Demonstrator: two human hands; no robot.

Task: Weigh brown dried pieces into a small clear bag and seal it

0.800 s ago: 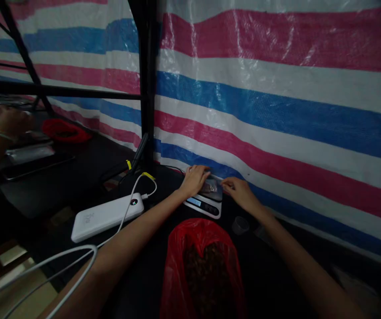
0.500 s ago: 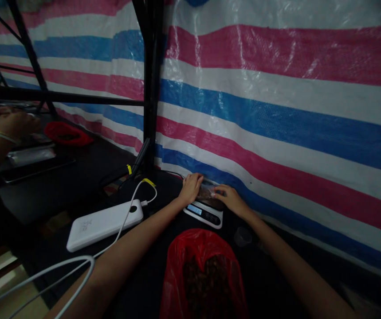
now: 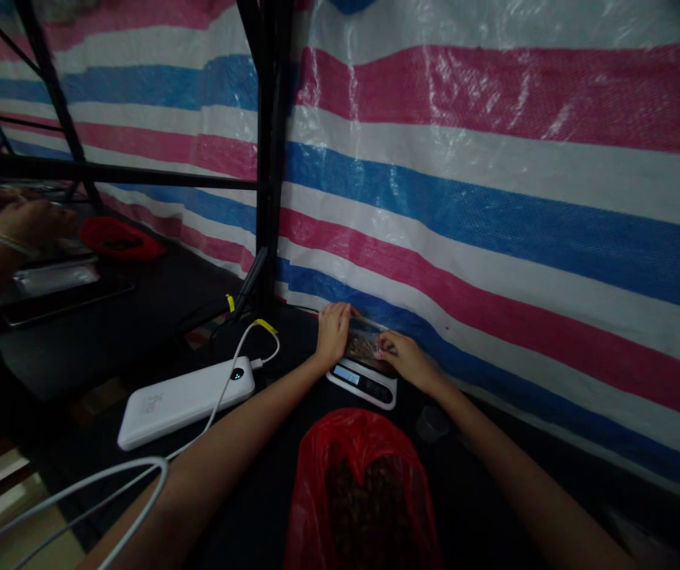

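Observation:
A clear plastic bag (image 3: 362,346) with brown pieces inside lies on a small white kitchen scale (image 3: 369,388), whose display is lit but too small to read. My left hand (image 3: 333,332) rests at the bag's left side, its fingers stretched forward close together. At the right edge of the bag, my right hand (image 3: 404,354) pinches the plastic between thumb and fingers. Nearer to me, between my forearms, an open red plastic bag (image 3: 309,483) holds many brown dried pieces (image 3: 369,507).
A white power bank (image 3: 188,402) with a white cable lies left of my left forearm. A small clear cup (image 3: 432,423) stands near my right forearm. Striped sheeting (image 3: 494,198) hangs behind the scale, beside a black metal post (image 3: 272,158). Another person's hands (image 3: 24,222) work at far left.
My left hand has shifted slightly left and its fingers have straightened, showing more of the clear bag. My right hand has moved a little left, still at the bag.

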